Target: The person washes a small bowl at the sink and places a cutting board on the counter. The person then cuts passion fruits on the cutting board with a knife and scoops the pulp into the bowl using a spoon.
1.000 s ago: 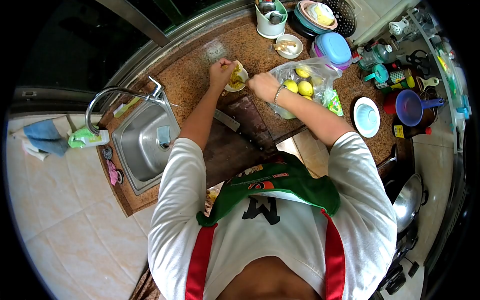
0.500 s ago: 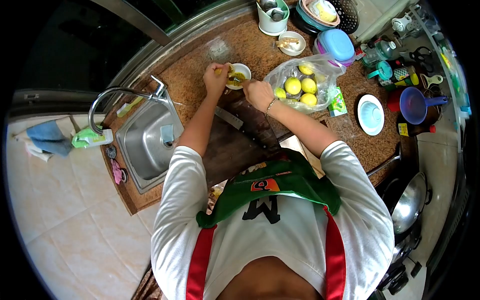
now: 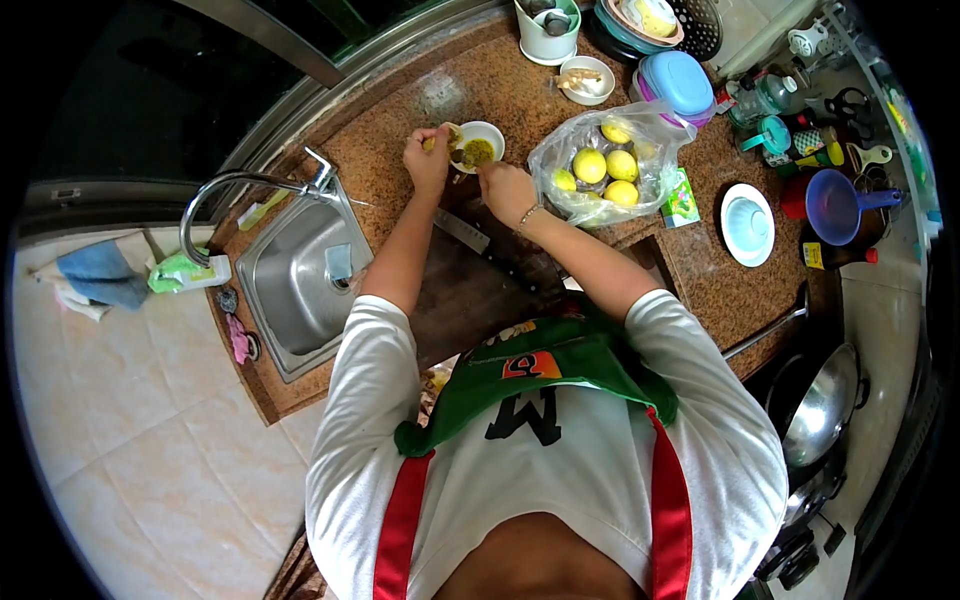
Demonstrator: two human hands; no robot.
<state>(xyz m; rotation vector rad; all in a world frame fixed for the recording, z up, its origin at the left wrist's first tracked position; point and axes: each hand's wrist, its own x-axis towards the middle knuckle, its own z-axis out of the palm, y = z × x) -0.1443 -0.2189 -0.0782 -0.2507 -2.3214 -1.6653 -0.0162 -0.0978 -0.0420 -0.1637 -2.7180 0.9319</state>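
Observation:
A small white bowl [image 3: 497, 138] on the counter holds yellow-green pulp [image 3: 478, 152]. At its left rim, my left hand [image 3: 427, 160] is closed around a piece of yellow fruit [image 3: 454, 136], probably passion fruit. My right hand [image 3: 509, 193] is closed in a pinch at the bowl's near right side; it seems to grip a spoon, mostly hidden by fingers and bowl. Close by on the right, a clear plastic bag [image 3: 560, 145] contains several whole yellow fruits [image 3: 589, 165]. A knife [image 3: 462, 231] lies below my hands on a dark board [image 3: 465, 310].
To the left are a steel sink [image 3: 290, 290] and a curved faucet [image 3: 215, 190]. A bowl with scraps [image 3: 587, 82], a utensil holder [image 3: 548, 40] and a blue-lidded container [image 3: 678, 82] stand behind. Rightward are a green box [image 3: 681, 200], stacked dishes [image 3: 747, 225] and a wok [image 3: 820, 405].
My right hand has shifted slightly left and toward me at the bowl's edge. My left hand stays at the rim with the fruit piece. The whole view has moved a little.

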